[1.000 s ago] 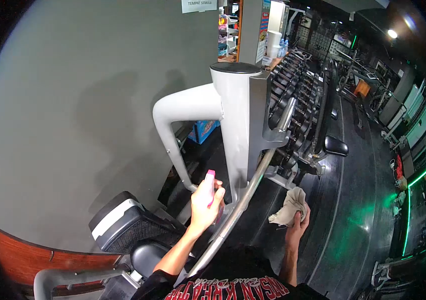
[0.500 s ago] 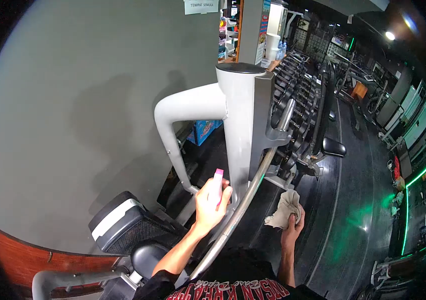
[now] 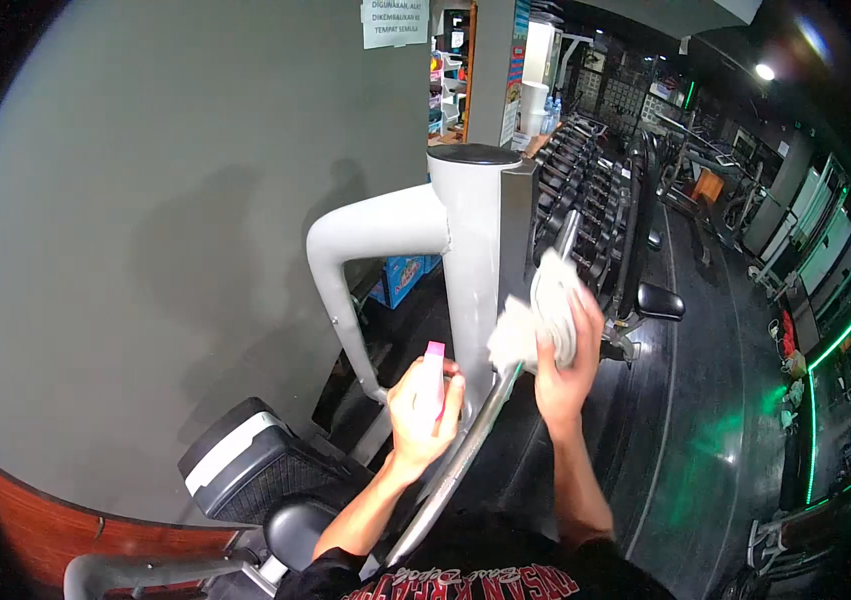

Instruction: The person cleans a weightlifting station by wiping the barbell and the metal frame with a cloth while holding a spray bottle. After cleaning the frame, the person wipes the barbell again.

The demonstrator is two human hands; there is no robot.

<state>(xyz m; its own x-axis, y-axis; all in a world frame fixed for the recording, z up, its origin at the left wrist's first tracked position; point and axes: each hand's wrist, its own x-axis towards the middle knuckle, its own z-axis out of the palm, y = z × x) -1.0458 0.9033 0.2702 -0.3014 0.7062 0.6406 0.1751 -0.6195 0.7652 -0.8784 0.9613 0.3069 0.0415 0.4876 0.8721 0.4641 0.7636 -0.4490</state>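
Note:
My left hand is wrapped round a small pale bottle with a pink top, held upright left of the metal bar. A crumpled off-white cloth is in my right hand, slightly blurred. This cloth covers part of the bar near its upper end, by the light grey upright post. It hides the bar holder behind it. The bar slants from the post down toward my body.
Padded black and white seat equipment stands at lower left, beside the grey wall. Beyond the post runs a rack of dumbbells. A black pad juts out at right over the dark floor.
My right hand has moved up and left with the cloth, from beside the bar onto its upper part. My left hand stays nearly in place with the bottle. The view has tilted slightly upward.

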